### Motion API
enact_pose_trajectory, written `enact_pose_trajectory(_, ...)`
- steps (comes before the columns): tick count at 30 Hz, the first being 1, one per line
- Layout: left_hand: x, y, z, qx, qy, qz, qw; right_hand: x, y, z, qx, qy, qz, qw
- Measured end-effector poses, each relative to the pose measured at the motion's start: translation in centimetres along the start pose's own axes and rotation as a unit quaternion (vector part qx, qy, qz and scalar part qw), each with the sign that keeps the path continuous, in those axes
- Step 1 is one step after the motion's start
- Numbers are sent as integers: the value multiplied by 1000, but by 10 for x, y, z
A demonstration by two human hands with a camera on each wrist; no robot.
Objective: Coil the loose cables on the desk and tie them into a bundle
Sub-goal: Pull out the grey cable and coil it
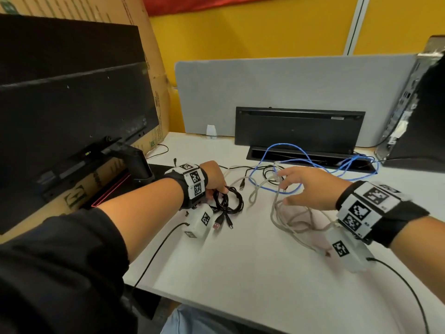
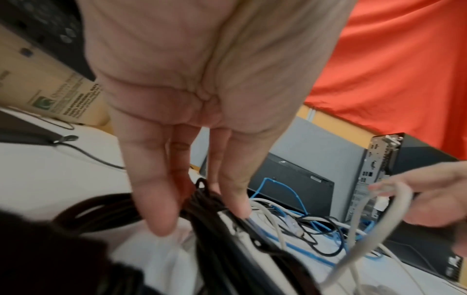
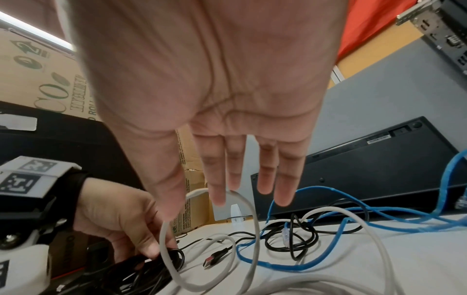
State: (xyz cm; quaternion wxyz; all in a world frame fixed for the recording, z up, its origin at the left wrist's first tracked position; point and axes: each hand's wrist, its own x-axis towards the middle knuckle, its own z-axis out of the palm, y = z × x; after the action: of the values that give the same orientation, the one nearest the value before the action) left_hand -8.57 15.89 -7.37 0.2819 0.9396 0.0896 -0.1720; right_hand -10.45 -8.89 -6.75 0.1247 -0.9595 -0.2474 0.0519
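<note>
I am seeing the left hand curling its fingers round the black cable coil, which is lying on the white desk near the monitor stand. The right hand is hovering with fingers straight and spread, a loop of the grey cable draping over them. The blue cable is lying tangled just behind.

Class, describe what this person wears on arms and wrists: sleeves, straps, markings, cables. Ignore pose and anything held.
A black sleeve covers the left upper arm. Left wristband and right wristband are black straps with white blocks bearing black-and-white square markers. Beneath each sits a white camera housing trailing a black cable.
</note>
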Motion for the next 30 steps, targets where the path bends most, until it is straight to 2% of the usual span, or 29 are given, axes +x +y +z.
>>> enact_pose_trajectory(5, -2, 9, -3, 86, 44, 34, 995, 3, 2, -2, -24, -11, -12, 1000)
enact_pose_trajectory(8, -5, 18, -2, 72, 43, 117, 990, 8, 4, -2, -33, -34, -12, 999)
enact_pose_trajectory(11, -10, 35, 2, 64, -3, 200, 978, 16, 5, 0, -27, -43, -22, 998)
enact_pose_trajectory(14, -10, 54, 6, 36, -17, 233, 972, 20, 7, -6, 5, -7, -35, 999)
enact_pose_trajectory(16, -8, 63, 7, 1, -6, 263, 965, 19, 10, -14, 31, 20, -38, 999)
enact_pose_trajectory(18, -6, 72, 6, -45, 13, 295, 954, 16, 15, -24, 69, 76, -40, 994)
enact_pose_trajectory(22, -8, 97, 0, -198, -13, 310, 930, 10, 25, -44, 158, 197, -45, 966)
enact_pose_trajectory(24, -9, 111, -2, -212, -3, 330, 920, 7, 30, -54, 213, 235, -41, 947)
enact_pose_trajectory(27, -13, 131, -9, -191, 56, 375, 905, 3, 35, -67, 327, 257, -17, 909)
enact_pose_trajectory(30, -13, 144, -22, -195, 102, 386, 896, -4, 43, -77, 459, 232, 17, 857)
